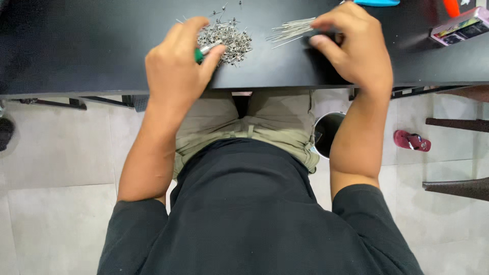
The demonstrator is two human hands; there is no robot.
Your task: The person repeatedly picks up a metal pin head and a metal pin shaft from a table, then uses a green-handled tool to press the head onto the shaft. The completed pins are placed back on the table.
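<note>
Hands curled over pins on black table.

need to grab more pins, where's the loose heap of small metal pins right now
In the head view the heap of small pins lies on the black table, just beyond the left hand, with the bundle of long wires to its right.

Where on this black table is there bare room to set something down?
Bare: the table's left stretch, left of the left hand, and the patch between the right hand and the colourful box. Crowded: the middle, with the pin pile and wire bundle.
</note>
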